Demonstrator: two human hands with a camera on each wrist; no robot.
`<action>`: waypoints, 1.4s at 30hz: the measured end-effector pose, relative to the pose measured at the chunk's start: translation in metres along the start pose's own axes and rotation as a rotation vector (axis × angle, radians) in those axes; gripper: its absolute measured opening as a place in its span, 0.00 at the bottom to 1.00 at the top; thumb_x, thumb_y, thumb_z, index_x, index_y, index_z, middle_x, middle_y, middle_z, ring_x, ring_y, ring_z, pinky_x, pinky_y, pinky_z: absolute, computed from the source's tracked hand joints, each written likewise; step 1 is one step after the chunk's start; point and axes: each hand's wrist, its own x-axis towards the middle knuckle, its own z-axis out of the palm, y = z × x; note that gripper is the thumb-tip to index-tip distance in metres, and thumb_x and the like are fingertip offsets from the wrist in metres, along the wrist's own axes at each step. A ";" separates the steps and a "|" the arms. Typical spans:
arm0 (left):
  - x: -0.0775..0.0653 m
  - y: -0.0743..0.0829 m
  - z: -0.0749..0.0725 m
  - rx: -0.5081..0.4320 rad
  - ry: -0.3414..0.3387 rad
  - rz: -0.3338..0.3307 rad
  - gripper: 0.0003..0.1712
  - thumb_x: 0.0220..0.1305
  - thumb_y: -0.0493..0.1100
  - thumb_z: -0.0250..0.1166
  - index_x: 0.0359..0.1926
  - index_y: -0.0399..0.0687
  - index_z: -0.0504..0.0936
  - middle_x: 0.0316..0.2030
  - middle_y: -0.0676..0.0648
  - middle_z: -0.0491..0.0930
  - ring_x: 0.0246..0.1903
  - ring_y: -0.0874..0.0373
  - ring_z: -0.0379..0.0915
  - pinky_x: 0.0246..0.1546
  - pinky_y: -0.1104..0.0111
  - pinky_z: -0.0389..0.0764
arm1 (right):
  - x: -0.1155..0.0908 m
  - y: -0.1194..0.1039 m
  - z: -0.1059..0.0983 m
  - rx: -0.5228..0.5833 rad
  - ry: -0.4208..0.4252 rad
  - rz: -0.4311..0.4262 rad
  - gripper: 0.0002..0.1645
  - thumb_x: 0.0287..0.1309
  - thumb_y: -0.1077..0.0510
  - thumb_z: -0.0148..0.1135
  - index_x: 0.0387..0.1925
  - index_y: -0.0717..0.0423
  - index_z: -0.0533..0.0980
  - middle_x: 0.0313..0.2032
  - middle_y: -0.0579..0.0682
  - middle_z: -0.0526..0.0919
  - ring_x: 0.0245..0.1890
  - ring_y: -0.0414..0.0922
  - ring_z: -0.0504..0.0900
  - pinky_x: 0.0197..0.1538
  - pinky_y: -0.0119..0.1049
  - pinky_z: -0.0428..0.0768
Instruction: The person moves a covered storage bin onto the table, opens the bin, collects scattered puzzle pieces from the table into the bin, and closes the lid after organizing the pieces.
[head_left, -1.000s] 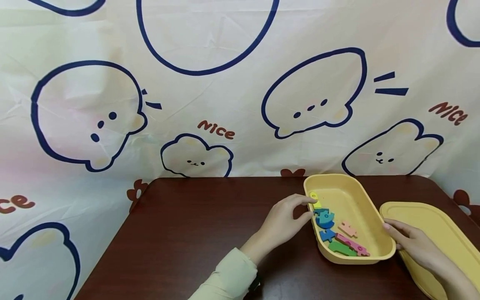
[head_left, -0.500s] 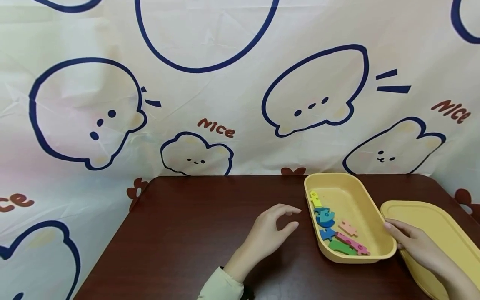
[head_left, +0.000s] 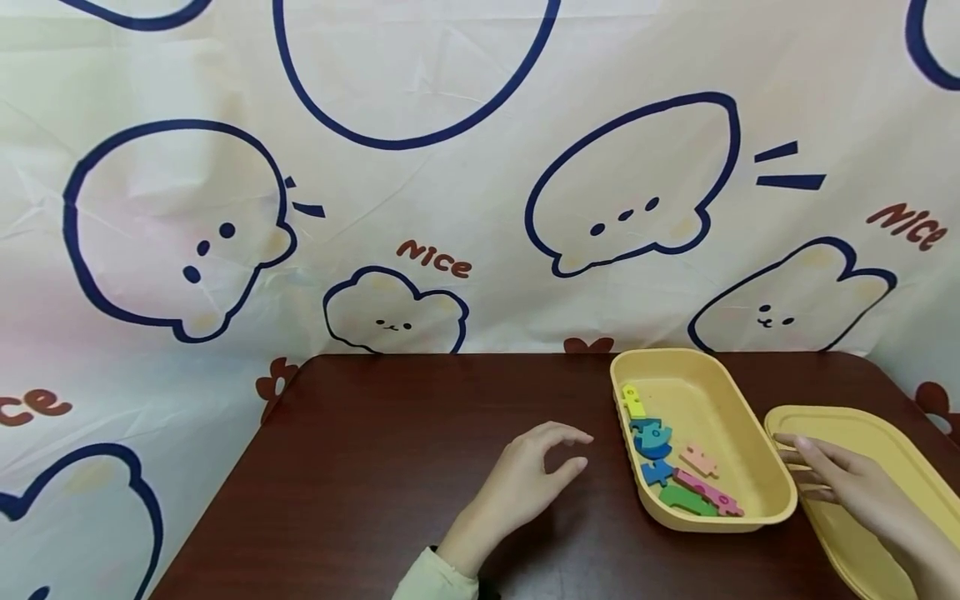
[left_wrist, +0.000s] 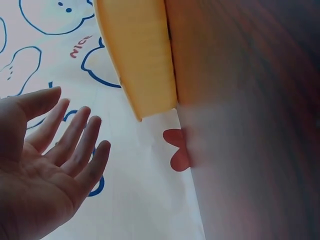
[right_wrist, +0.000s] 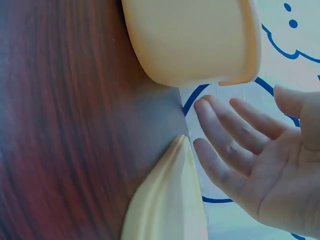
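Observation:
A yellow plastic box (head_left: 720,417) stands at the right of the table, with several colourful puzzle pieces inside along its left and near sides. Among them are a yellow piece (head_left: 633,402), a pink piece (head_left: 708,492), a green piece (head_left: 686,500), a blue piece (head_left: 657,472) and a peach piece (head_left: 699,460). To the left of the box hovers my left hand (head_left: 517,483), fingers relaxed and nothing in them. My right hand (head_left: 855,483) is over the yellow lid (head_left: 885,442), its loose fingertips near the box's right wall, also holding nothing.
The dark brown wooden table (head_left: 390,467) stretches out to the left of the box. Behind it hangs a white cloth (head_left: 495,208) printed with blue cartoon outlines. The lid lies right of the box, close against it.
My left hand has drawn back left from the yellow piece at the box's rim. My right hand has let go of the box's right edge and moved slightly right.

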 end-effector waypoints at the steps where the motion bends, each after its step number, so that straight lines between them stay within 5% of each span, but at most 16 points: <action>1: -0.001 -0.001 0.000 0.016 -0.010 -0.001 0.13 0.68 0.45 0.66 0.53 0.60 0.84 0.51 0.62 0.79 0.54 0.65 0.74 0.56 0.61 0.76 | 0.000 -0.001 -0.001 -0.001 0.013 0.002 0.35 0.80 0.48 0.35 0.65 0.77 0.62 0.52 0.71 0.79 0.37 0.28 0.80 0.37 0.34 0.82; 7: -0.003 -0.001 -0.001 0.090 -0.048 -0.009 0.12 0.69 0.46 0.65 0.52 0.61 0.84 0.51 0.62 0.79 0.56 0.64 0.73 0.57 0.61 0.75 | 0.004 0.000 -0.009 -0.072 0.086 -0.033 0.31 0.79 0.49 0.40 0.61 0.73 0.69 0.42 0.43 0.86 0.35 0.27 0.81 0.34 0.33 0.81; 10: -0.001 0.002 -0.002 0.105 -0.063 0.001 0.12 0.69 0.46 0.65 0.52 0.61 0.84 0.52 0.62 0.79 0.56 0.64 0.73 0.57 0.61 0.75 | 0.006 0.001 -0.017 -0.142 0.117 -0.047 0.29 0.79 0.50 0.41 0.59 0.75 0.71 0.42 0.49 0.86 0.33 0.24 0.79 0.32 0.34 0.81; 14: 0.000 0.005 -0.001 0.105 -0.074 0.018 0.12 0.70 0.46 0.64 0.52 0.61 0.84 0.52 0.62 0.79 0.56 0.65 0.73 0.57 0.62 0.75 | 0.008 0.003 -0.032 -0.226 0.120 -0.026 0.32 0.79 0.49 0.39 0.58 0.77 0.69 0.47 0.68 0.82 0.30 0.22 0.77 0.31 0.35 0.81; 16: 0.001 0.005 0.000 0.101 -0.071 0.020 0.11 0.70 0.46 0.64 0.52 0.62 0.84 0.52 0.62 0.79 0.56 0.65 0.73 0.56 0.63 0.75 | 0.009 0.008 -0.040 -0.250 0.121 -0.027 0.31 0.79 0.49 0.40 0.58 0.77 0.70 0.45 0.66 0.84 0.30 0.22 0.77 0.30 0.35 0.80; 21: 0.001 0.005 0.002 0.086 -0.060 0.031 0.11 0.70 0.46 0.64 0.52 0.61 0.84 0.51 0.62 0.79 0.56 0.65 0.73 0.57 0.63 0.75 | 0.013 0.025 -0.058 -0.244 0.121 -0.061 0.28 0.79 0.52 0.42 0.56 0.78 0.69 0.35 0.34 0.84 0.30 0.22 0.76 0.29 0.31 0.78; 25: 0.001 0.004 0.002 0.060 -0.068 0.030 0.12 0.70 0.45 0.63 0.52 0.62 0.84 0.51 0.63 0.79 0.57 0.65 0.72 0.57 0.62 0.74 | 0.013 0.037 -0.069 -0.187 0.124 -0.131 0.15 0.78 0.57 0.44 0.51 0.45 0.78 0.35 0.17 0.74 0.31 0.23 0.76 0.28 0.28 0.75; 27: 0.001 0.005 0.002 0.046 -0.076 0.027 0.12 0.70 0.46 0.63 0.52 0.62 0.84 0.52 0.63 0.79 0.57 0.66 0.72 0.57 0.62 0.74 | 0.013 0.043 -0.074 -0.139 0.147 -0.166 0.20 0.76 0.59 0.46 0.45 0.25 0.75 0.34 0.16 0.74 0.30 0.24 0.77 0.27 0.27 0.74; 29: 0.001 0.006 0.002 0.036 -0.081 0.028 0.11 0.71 0.46 0.63 0.52 0.63 0.84 0.51 0.64 0.79 0.57 0.66 0.72 0.57 0.62 0.74 | 0.015 0.053 -0.078 -0.087 0.173 -0.206 0.27 0.75 0.62 0.48 0.41 0.16 0.73 0.33 0.18 0.77 0.29 0.25 0.78 0.26 0.26 0.72; 37: 0.002 0.009 -0.001 -0.012 -0.104 0.023 0.12 0.71 0.45 0.63 0.52 0.63 0.84 0.50 0.65 0.79 0.56 0.67 0.72 0.59 0.62 0.73 | 0.040 0.107 -0.109 0.067 0.177 -0.218 0.24 0.72 0.63 0.53 0.43 0.23 0.79 0.33 0.24 0.82 0.31 0.26 0.81 0.27 0.23 0.70; 42: 0.001 0.010 -0.002 -0.040 -0.129 -0.006 0.12 0.71 0.47 0.62 0.52 0.67 0.83 0.50 0.67 0.78 0.57 0.68 0.71 0.59 0.61 0.73 | 0.056 0.144 -0.124 0.039 0.165 -0.202 0.19 0.73 0.60 0.53 0.49 0.28 0.77 0.36 0.23 0.82 0.33 0.25 0.80 0.28 0.19 0.70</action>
